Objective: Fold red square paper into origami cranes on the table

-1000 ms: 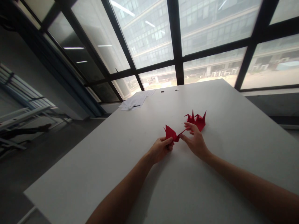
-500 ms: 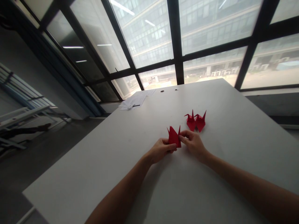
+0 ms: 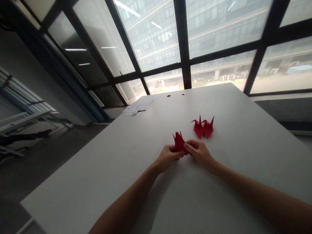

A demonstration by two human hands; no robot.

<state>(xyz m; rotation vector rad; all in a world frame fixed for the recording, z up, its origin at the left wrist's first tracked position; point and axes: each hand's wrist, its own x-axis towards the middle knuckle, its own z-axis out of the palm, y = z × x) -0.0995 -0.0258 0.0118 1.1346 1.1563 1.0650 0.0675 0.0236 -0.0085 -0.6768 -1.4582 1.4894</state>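
A small red folded paper piece (image 3: pixel 179 143) stands on the white table (image 3: pixel 219 195), its points up. My left hand (image 3: pixel 167 156) pinches its lower left side. My right hand (image 3: pixel 198 151) pinches its lower right side, fingers closed on the paper. Just beyond, to the right, a finished red paper crane (image 3: pixel 203 126) rests on the table, untouched.
A loose stack of white paper sheets (image 3: pixel 140 106) lies at the table's far left corner. Two small dark holes (image 3: pixel 175 95) sit near the far edge. Large black-framed windows (image 3: pixel 182 48) rise behind the table. The floor drops away at the left.
My right hand has drawn in from the flap it held out to the side and now pinches the folded piece, whose points have come together upright. The left hand has stayed in place.
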